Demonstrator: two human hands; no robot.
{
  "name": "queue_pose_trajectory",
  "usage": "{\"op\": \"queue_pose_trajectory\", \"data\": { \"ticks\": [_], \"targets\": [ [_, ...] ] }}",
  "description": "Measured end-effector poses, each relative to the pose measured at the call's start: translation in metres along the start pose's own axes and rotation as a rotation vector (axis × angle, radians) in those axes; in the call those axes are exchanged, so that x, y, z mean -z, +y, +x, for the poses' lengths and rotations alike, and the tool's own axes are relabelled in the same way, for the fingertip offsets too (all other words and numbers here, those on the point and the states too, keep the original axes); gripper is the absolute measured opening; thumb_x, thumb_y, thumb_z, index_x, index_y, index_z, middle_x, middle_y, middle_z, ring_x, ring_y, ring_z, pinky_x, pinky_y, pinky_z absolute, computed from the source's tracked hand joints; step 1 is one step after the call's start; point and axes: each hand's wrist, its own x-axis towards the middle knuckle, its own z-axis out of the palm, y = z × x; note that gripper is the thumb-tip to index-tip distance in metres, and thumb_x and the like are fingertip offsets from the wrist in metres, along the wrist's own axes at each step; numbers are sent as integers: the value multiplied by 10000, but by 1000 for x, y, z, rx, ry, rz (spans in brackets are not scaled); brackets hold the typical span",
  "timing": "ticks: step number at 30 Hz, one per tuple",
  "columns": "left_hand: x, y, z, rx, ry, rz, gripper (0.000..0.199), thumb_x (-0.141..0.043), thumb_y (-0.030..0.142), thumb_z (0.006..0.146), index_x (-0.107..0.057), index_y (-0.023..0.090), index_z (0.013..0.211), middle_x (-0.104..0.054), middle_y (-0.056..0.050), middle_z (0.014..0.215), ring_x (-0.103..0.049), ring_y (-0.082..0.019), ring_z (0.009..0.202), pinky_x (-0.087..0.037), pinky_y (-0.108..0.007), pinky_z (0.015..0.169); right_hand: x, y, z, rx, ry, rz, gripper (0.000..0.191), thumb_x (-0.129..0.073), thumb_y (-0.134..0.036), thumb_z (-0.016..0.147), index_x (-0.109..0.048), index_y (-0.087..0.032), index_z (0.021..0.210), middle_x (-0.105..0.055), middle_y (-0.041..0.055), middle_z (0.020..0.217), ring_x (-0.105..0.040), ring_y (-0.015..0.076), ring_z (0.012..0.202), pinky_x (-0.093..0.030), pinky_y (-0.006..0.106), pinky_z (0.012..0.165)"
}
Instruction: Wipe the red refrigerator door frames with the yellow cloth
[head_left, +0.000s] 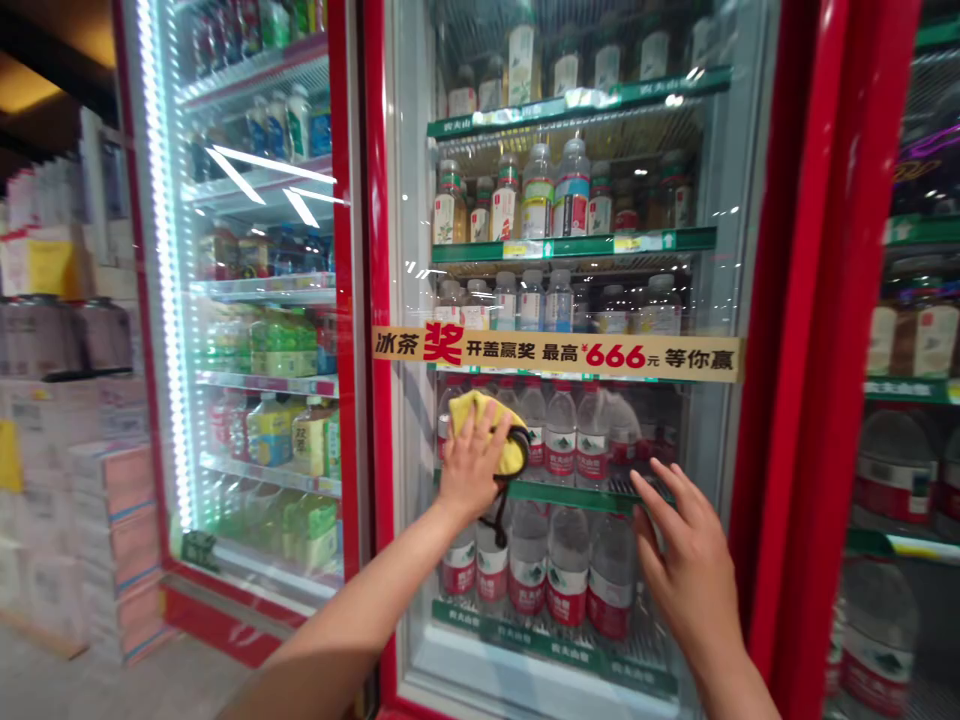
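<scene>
Left grip (472, 462), fingers spread, pressed yellow cloth (463, 406) to glass door (701, 425) below gold banner (555, 354); my right grip (686, 545) hung loose, empty. Wiping seemed underway; couldn't tell how much remained.

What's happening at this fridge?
A person's left hand lies flat over a yellow cloth against the glass door of a red-framed drinks fridge, just below the printed strip; a dark cord hangs by the cloth. The right hand is open and holds nothing, its fingers at the door's right side; glass contact is unclear. Bottles stand on shelves behind the glass.
</scene>
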Motion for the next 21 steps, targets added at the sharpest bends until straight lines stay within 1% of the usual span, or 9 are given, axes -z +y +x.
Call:
{"op": "queue_pose_trajectory", "data": {
  "ticks": [2, 4, 7, 9, 12, 14, 18, 20, 21],
  "targets": [
    [7, 0, 35, 239, 151, -27, 903, -607, 360, 903, -119, 134, 1629, -149, -178, 1691, -180, -343, 1567, -300, -523, 1226, -1, 0, 2, -11, 10, 11, 413, -506, -225, 964, -604, -285, 1360, -582, 117, 1436, -514, 334, 1376, -507, 590, 1046],
    [11, 13, 66, 320, 232, -52, 940, -594, 352, 909, -42, 102, 1627, -88, -200, 1695, -177, -351, 1567, -276, -553, 1232, -3, 0, 3, -12, 12, 14, 421, -503, -211, 958, -603, -287, 1360, -585, 116, 1432, -515, 332, 1375, -506, 594, 1044],
    [4, 40, 67, 174, 179, -50, 1024, -668, 337, 830, -62, 144, 1633, -100, -167, 1702, -193, -364, 1562, -333, -540, 1204, -7, -1, 2, -12, 8, 19, 436, -495, -177, 944, -610, -288, 1349, -585, 112, 1436, -514, 328, 1376, -505, 597, 1043],
    [-4, 49, 37, -6, 122, -30, 1027, -696, 306, 769, -146, 219, 1632, -171, -107, 1701, -210, -347, 1561, -409, -510, 1152, -9, -1, 0, -18, 5, 19, 444, -488, -156, 938, -615, -288, 1343, -586, 109, 1437, -513, 324, 1379, -507, 597, 1044],
    [-9, 44, -3, -307, 48, -21, 910, -651, 297, 784, -263, 283, 1607, -272, -49, 1678, -201, -296, 1570, -420, -482, 1145, -7, 1, 0, -44, 20, 3, 433, -484, -144, 944, -623, -281, 1330, -595, 116, 1428, -510, 320, 1385, -505, 600, 1048],
    [-3, 39, -1, -253, 24, -2, 897, -635, 246, 788, -267, 268, 1606, -273, -64, 1676, -216, -291, 1566, -434, -465, 1128, -4, 2, 2, -66, 40, -7, 416, -487, -146, 950, -629, -271, 1320, -596, 124, 1427, -509, 321, 1388, -502, 603, 1054],
    [12, 63, 56, 108, 93, -18, 929, -652, 302, 826, -193, 163, 1622, -153, -148, 1696, -233, -372, 1550, -462, -509, 1091, 2, 5, 5, -88, 80, -20, 413, -492, -149, 954, -623, -275, 1325, -595, 123, 1428, -501, 316, 1400, -490, 609, 1069],
    [12, 83, 74, 132, 105, -35, 952, -654, 331, 833, -160, 147, 1625, -105, -152, 1701, -213, -382, 1554, -442, -533, 1114, 3, 7, 4, -94, 94, -29, 418, -491, -147, 955, -619, -280, 1330, -597, 121, 1425, -505, 312, 1397, -490, 608, 1072],
    [10, 91, 74, 64, 100, -40, 963, -653, 315, 826, -143, 163, 1629, -90, -135, 1705, -187, -366, 1564, -425, -537, 1132, 4, 8, 4, -98, 98, -34, 417, -490, -146, 956, -619, -278, 1329, -597, 121, 1425, -508, 311, 1394, -491, 607, 1071]
  ]
}}
